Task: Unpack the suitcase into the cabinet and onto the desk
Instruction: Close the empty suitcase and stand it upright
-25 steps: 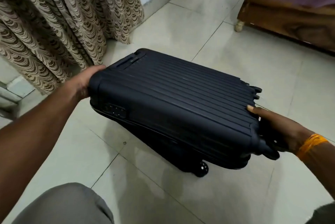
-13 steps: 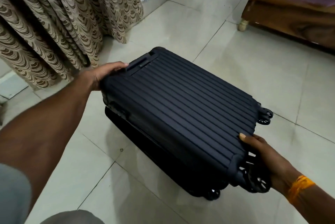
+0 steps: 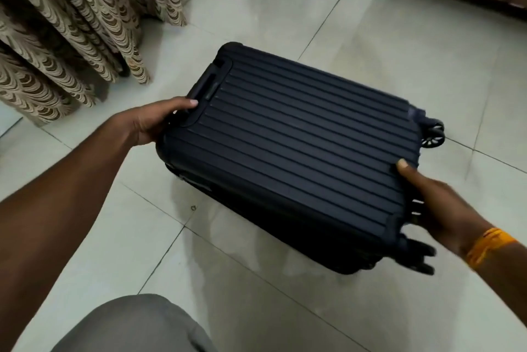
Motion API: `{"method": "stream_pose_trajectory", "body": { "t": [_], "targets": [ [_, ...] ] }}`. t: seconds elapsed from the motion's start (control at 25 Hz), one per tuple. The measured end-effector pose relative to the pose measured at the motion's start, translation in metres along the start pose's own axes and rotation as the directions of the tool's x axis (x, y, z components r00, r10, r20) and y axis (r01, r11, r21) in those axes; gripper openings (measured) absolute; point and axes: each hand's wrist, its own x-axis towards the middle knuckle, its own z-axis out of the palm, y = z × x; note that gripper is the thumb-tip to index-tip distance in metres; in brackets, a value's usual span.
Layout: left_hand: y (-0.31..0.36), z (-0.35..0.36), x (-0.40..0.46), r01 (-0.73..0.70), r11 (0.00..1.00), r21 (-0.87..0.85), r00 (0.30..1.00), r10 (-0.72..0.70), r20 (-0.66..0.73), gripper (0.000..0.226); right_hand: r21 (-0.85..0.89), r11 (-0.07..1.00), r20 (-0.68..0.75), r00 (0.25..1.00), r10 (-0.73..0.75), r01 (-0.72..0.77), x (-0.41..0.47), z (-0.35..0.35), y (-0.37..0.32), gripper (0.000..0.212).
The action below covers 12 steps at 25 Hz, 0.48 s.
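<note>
Lowered flat onto the floor (image 3: pixel 370 46) since a second ago, the suitcase (image 3: pixel 299 152) sits closed, unpacking unstarted, my left hand (image 3: pixel 154 120) and right hand (image 3: pixel 436 203) gripping its ends.

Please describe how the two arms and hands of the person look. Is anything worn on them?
Both forearms are bare, with no sleeves in view. The left hand wears nothing: no ring, watch or glove shows. The right hand is also ungloved, but its wrist carries an orange-yellow thread band wound around it in several strands.
</note>
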Motion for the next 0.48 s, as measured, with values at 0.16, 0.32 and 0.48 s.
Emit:
{"method": "stream_pose_trajectory", "body": {
  "t": [0.16, 0.32, 0.48],
  "targets": [
    [-0.028, 0.035, -0.006, -0.062, 0.994, -0.094, 0.997, 0.066, 0.039, 0.060, -0.021, 1.000, -0.086, 0.996, -0.009, 0.007, 0.011, -0.029, -0.024, 0.058],
    [-0.038, 0.088, -0.012, -0.156, 0.981, -0.119, 0.988, 0.153, -0.038, 0.052, -0.043, 0.999, -0.156, 0.988, -0.018, 0.011, 0.016, -0.055, -0.037, 0.068],
    [-0.024, 0.095, -0.024, -0.208, 0.976, -0.061, 0.970, 0.198, -0.140, 0.050, -0.100, 0.994, -0.162, 0.987, 0.021, -0.038, 0.006, -0.062, -0.039, 0.034]
  ]
}}
